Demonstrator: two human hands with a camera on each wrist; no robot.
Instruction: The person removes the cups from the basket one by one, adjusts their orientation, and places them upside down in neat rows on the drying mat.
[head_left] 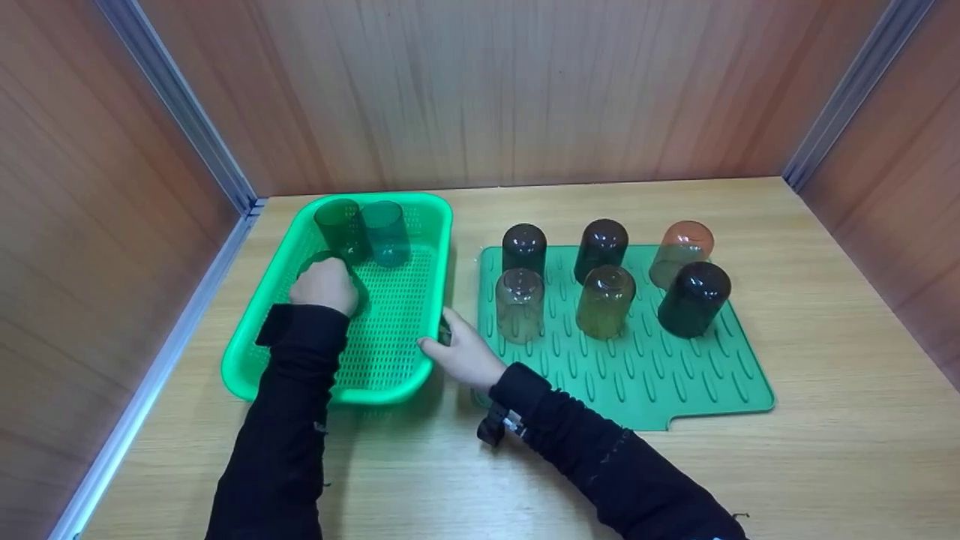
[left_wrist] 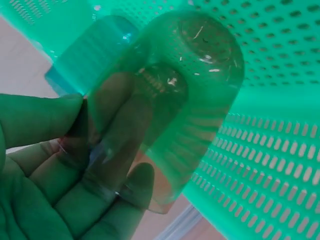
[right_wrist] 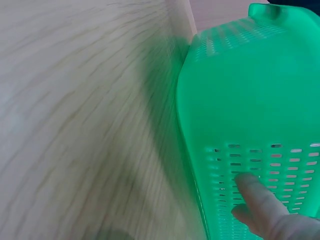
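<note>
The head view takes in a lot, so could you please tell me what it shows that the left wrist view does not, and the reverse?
Only the head view shows the green mat, the six upside-down cups on it, the right hand and the dark sleeves.

Only the left wrist view clearly shows the thumb of the left hand gripping the green cup.

Both share the left hand, that cup (mostly covered in the head view), the bluish cup and the green basket.
</note>
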